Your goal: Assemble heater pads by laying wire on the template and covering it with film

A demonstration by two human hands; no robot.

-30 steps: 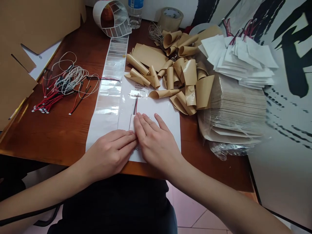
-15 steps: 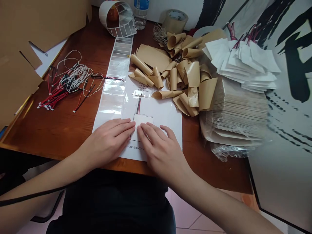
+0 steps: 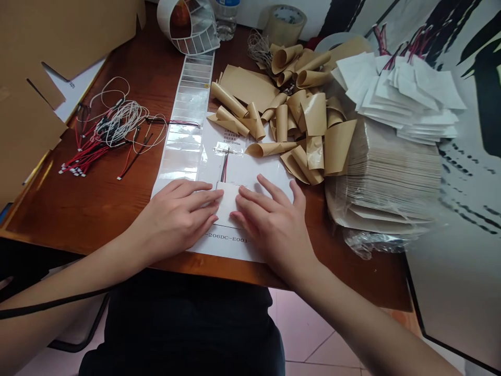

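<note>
A white rectangular pad (image 3: pixel 227 204) lies on a printed white sheet (image 3: pixel 266 175), with a thin red-and-black wire pair (image 3: pixel 224 167) running up from its top edge. My left hand (image 3: pixel 176 219) rests flat on the sheet, its fingertips on the pad's left part. My right hand (image 3: pixel 272 227) lies palm down just right of the pad, fingers spread and touching the sheet. Neither hand grips anything. Printed characters ending in E001 (image 3: pixel 227 237) show below the pad.
Curled kraft paper pieces (image 3: pixel 297 125) lie above the sheet, beside a tall stack of kraft sheets (image 3: pixel 391 167) topped by white paper squares (image 3: pixel 403 91). A red-and-black wire bundle (image 3: pixel 109 133) lies left, next to a clear label strip (image 3: pixel 188 120). The table edge runs below my forearms.
My right hand has slid rightward off the pad and its fingers have spread, leaving more of the pad showing. My left hand has shifted slightly up and right. The view has drifted a little.
</note>
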